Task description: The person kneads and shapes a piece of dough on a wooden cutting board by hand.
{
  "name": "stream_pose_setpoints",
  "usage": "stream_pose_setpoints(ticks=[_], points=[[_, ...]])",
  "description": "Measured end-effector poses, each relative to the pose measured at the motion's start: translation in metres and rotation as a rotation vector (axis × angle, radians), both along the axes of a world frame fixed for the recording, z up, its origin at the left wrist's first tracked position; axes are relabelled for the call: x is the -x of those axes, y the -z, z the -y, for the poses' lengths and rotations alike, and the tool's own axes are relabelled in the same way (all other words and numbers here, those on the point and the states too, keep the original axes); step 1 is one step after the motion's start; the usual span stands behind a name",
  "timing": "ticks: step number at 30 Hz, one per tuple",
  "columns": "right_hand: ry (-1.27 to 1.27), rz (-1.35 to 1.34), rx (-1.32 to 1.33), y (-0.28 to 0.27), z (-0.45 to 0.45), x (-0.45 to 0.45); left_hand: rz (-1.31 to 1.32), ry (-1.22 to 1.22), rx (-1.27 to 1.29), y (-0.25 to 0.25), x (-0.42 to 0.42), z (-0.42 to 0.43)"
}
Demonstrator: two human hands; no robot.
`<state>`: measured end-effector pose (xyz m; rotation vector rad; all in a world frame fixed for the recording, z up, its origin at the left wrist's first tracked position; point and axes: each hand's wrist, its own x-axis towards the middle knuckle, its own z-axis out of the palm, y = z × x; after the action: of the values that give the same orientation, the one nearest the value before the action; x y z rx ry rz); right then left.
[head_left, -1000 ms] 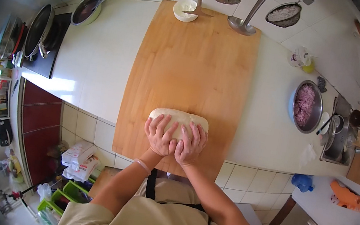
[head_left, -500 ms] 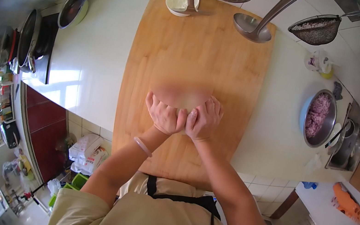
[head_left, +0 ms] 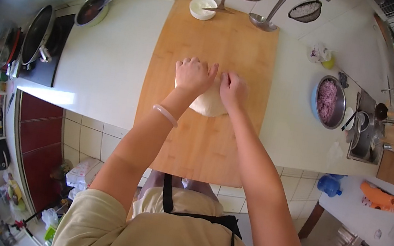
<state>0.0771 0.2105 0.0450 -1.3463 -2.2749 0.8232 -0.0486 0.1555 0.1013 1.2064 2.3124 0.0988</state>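
Observation:
A pale lump of dough (head_left: 209,104) lies on the wooden board (head_left: 193,148), showing between and below my hands. My left hand (head_left: 195,76), with a pale bangle (head_left: 165,114) on its wrist, is curled over the dough's far left part. On the far right part, my right hand (head_left: 234,89) has its fingers closed round the dough's edge. The two hands are slightly apart, thumbs towards each other. Part of the dough is hidden under them.
A white bowl (head_left: 203,9) sits at the board's far edge, beneath hanging ladles (head_left: 263,22). To the right are a metal bowl of purplish grains (head_left: 327,102) and a sink (head_left: 366,140). A saucepan (head_left: 91,9) and a frying pan (head_left: 37,35) stand to the left.
Both hands have moved forward, away from my body, and slightly apart. More of the dough shows between and below them. The camera view has shifted.

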Motion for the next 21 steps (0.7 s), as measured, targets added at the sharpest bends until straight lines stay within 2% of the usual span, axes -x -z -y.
stream_pose_setpoints(ticks=[1, 2, 3, 5, 6, 10, 14, 21], points=[[-0.046, 0.184, 0.045, -0.015, 0.011, -0.005, -0.102, 0.021, -0.093, 0.008, -0.003, 0.013], [-0.052, 0.179, 0.046, -0.014, 0.032, -0.009, -0.199, 0.048, -0.179, 0.018, -0.01, 0.028], [-0.035, 0.161, -0.092, -0.004, 0.056, -0.011, -0.204, 0.041, -0.18, 0.026, -0.017, 0.046], [-0.071, 0.05, -0.299, 0.001, 0.088, -0.022, -0.092, -0.007, -0.383, 0.042, -0.032, 0.089], [-0.121, -0.036, -0.363, 0.001, 0.1, -0.029, -0.148, -0.009, -0.491, 0.053, -0.038, 0.108], [-0.242, -0.031, -0.41, -0.001, 0.15, -0.064, -0.294, -0.007, -0.772, 0.073, -0.073, 0.173], [-0.273, -0.054, -0.405, 0.014, 0.144, -0.067, -0.307, -0.054, -0.808, 0.086, -0.082, 0.171], [-0.251, -0.138, -0.31, 0.024, 0.074, -0.024, -0.224, -0.104, -0.729, 0.078, -0.045, 0.105]])
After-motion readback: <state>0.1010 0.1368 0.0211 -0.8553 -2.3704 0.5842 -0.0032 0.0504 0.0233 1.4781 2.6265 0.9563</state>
